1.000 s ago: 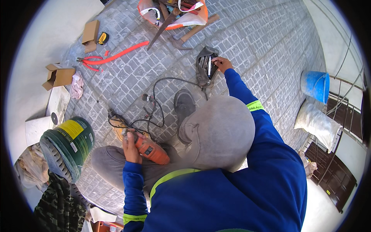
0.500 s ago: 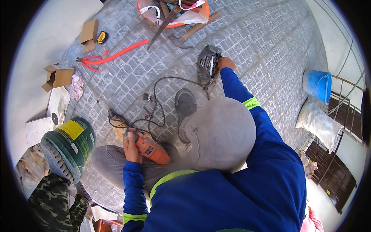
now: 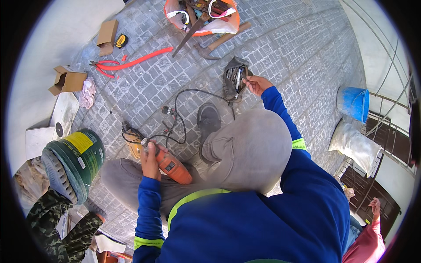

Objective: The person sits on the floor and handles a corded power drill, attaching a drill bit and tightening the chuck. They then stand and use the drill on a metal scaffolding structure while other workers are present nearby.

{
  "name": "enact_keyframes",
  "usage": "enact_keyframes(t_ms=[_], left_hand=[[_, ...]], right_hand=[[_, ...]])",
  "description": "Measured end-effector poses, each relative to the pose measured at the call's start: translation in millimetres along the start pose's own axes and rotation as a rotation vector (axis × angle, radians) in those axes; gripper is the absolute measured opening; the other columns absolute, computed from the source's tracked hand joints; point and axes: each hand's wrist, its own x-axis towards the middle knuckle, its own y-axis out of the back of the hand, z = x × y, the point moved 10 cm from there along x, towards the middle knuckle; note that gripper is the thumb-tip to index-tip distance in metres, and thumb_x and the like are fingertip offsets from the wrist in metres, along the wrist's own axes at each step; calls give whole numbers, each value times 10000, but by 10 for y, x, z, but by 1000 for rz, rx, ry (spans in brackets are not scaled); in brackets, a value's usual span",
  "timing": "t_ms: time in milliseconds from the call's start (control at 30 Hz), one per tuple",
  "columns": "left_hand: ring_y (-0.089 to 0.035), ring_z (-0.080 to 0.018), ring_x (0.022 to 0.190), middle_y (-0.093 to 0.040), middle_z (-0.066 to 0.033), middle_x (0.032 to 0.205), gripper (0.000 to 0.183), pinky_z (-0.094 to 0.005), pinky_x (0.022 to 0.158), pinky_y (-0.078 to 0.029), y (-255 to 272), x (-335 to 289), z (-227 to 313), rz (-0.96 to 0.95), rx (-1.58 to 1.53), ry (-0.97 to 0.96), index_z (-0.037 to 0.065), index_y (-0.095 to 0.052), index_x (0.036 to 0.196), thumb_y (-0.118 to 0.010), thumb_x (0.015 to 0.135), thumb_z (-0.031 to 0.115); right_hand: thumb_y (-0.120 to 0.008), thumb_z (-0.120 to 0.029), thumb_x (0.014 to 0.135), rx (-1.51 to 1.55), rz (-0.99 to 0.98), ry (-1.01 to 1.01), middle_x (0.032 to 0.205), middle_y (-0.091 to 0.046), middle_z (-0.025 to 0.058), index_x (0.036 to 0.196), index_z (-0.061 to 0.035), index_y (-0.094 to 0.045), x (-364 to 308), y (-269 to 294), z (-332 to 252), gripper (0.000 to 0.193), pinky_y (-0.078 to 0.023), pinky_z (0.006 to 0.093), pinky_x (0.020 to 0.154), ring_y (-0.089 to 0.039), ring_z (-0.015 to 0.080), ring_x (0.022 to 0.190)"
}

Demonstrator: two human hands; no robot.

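Orange and black, the power tool [image 3: 169,163] is lying across the person's lap, and the left hand [image 3: 150,158] is gripping it with fingers wrapped tight around its front end. The right hand [image 3: 256,83] is reaching out to a dark tool pouch [image 3: 234,79] on the paved floor [image 3: 289,48], fingers pinching something thin at its mouth. A black cord [image 3: 184,114] is looping beside a green bucket [image 3: 76,160].

Outdoor work site: cobblestone paving [image 3: 144,94] throughout; open orange tool bag [image 3: 199,15] at its far edge, cardboard boxes [image 3: 68,80] and green bucket [image 3: 76,160] left.
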Motion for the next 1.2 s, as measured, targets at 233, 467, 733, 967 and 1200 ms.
enact_keyframes(t_ms=[233, 467, 733, 967, 1200], left_hand=[[-626, -179, 773, -617, -85, 841, 277, -313, 708, -530, -137, 6, 146, -138, -2, -58, 37, -504, 1116, -504, 1040, 304], [-618, -172, 755, -615, -81, 825, 309, -311, 697, -529, -33, -37, 123, -93, -2, -53, 39, -508, 1113, -534, 1025, 335], [-626, -186, 772, -612, -87, 829, 296, -326, 694, -534, -39, -97, 137, -137, -10, -63, 52, -512, 1095, -518, 1032, 341], [-628, -190, 776, -607, -80, 827, 306, -326, 691, -534, -16, -116, 135, -145, 13, -87, 51, -508, 1104, -524, 1029, 347], [-624, -185, 770, -605, -71, 823, 300, -322, 677, -529, -40, -140, 150, -158, 19, -80, 57, -502, 1101, -541, 1022, 344]], right_hand=[[-625, -160, 963, 29, -336, 60, 1135, -642, 110, 1234, -8, -582, -772, -1121, -30, 314, -482, 179, 773, -588, 85, 842], [-608, -84, 967, -110, -329, 116, 1204, -665, 118, 1370, -67, -513, -1142, -1569, -49, 414, -583, 223, 731, -694, 89, 843], [-620, -53, 952, -246, -348, 149, 1194, -664, 127, 1361, -68, -516, -1331, -1783, -82, 423, -586, 231, 771, -695, 107, 886], [-600, -59, 966, -307, -364, 157, 1176, -664, 135, 1375, -37, -486, -1438, -1940, -148, 425, -587, 224, 774, -695, 112, 894], [-619, -180, 974, -347, -462, 111, 1179, -666, 101, 1304, -105, -518, -1596, -2248, -301, 353, -529, 259, 812, -661, 101, 891]])
